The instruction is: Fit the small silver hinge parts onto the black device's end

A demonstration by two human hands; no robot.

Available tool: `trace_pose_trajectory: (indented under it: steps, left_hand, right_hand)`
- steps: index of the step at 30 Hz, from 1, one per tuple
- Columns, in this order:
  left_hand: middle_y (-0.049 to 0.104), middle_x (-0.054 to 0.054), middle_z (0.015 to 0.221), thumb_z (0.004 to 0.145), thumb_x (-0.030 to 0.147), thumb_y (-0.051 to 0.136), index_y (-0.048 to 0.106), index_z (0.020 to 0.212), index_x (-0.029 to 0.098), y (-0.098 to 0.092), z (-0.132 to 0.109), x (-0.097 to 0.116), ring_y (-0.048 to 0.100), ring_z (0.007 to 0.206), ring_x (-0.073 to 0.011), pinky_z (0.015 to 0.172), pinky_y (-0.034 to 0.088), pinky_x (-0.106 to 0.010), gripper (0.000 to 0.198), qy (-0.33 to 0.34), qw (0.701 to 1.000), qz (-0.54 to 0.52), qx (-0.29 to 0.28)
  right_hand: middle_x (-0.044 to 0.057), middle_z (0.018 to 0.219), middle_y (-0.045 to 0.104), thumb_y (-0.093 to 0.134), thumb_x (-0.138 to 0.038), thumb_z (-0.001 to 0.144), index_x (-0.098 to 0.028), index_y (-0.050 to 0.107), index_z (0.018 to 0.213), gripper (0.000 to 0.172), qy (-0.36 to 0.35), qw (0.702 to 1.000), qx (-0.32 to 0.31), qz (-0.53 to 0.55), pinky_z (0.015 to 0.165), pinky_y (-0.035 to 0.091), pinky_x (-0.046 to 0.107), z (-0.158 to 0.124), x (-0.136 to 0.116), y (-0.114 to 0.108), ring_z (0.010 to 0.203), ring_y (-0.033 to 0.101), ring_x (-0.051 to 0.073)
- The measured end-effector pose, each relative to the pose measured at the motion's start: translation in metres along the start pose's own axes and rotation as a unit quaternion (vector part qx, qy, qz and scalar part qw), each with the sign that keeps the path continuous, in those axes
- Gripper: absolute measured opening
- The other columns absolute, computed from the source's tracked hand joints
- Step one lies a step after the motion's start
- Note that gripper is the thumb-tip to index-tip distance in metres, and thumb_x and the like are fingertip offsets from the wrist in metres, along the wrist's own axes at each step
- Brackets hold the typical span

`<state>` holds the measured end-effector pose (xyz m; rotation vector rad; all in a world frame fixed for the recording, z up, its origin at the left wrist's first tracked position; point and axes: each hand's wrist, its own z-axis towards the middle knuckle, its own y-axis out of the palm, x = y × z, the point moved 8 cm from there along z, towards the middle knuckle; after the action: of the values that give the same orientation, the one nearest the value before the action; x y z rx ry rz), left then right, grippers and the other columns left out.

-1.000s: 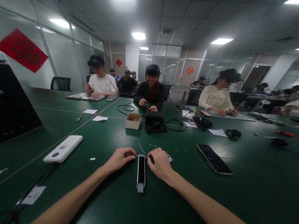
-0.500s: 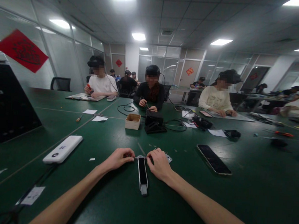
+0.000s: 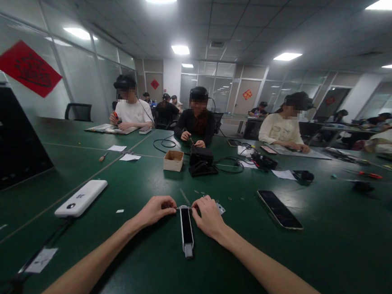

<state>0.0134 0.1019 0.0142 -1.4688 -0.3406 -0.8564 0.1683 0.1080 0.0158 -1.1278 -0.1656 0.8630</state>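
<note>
A slim device with a white frame and black face point(image 3: 186, 227) lies lengthwise on the green table point(image 3: 139, 269), its grey end piece toward me. My left hand point(image 3: 159, 210) is closed in a pinch at the left of its far end, where a thin dark bit shows at the fingertips. On the other side, my right hand point(image 3: 208, 215) has its fingers pressed together against the far right corner; they hide whatever they grip. Just beyond the device lies a thin clear strip point(image 3: 183, 194). A small metallic plate point(image 3: 220, 208) peeks out behind my right hand.
To the left lies a white power bank point(image 3: 81, 198) with a cable; to the right, a phone point(image 3: 279, 209). Ahead stand a small open box point(image 3: 173, 160) and a black device point(image 3: 201, 160) with cables. Several people sit working across the table.
The view has shifted very slightly. Both my hands and the slim device keep the same positions relative to each other.
</note>
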Motion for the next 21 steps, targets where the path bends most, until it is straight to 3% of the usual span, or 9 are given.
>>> trace_pose_trajectory:
  steps: [15,21]
  left_hand:
    - [0.069,0.001,0.082,0.078,0.037,0.059,0.063,0.085,0.02,0.0024,0.0022,0.0,0.062,0.072,-0.017,0.068,0.047,-0.026,0.019,0.006,0.998,0.032,0.06]
    - [0.067,0.002,0.077,0.079,0.04,0.058,0.063,0.082,0.02,0.0035,0.0034,-0.0024,0.059,0.069,-0.0163,0.067,0.045,-0.026,0.021,0.01,0.997,0.053,0.053]
  right_hand:
    - [0.006,0.087,0.062,0.051,-0.021,0.087,-0.016,0.06,0.086,0.01,-0.006,0.999,-0.02,-0.028,0.075,0.036,0.031,0.0024,-0.0002,0.0011,0.088,0.048,0.019]
    - [0.006,0.087,0.063,0.05,-0.02,0.087,-0.015,0.061,0.087,0.012,-0.012,1.0,-0.018,-0.02,0.075,0.036,0.03,0.0025,-0.0007,0.0003,0.087,0.048,0.018]
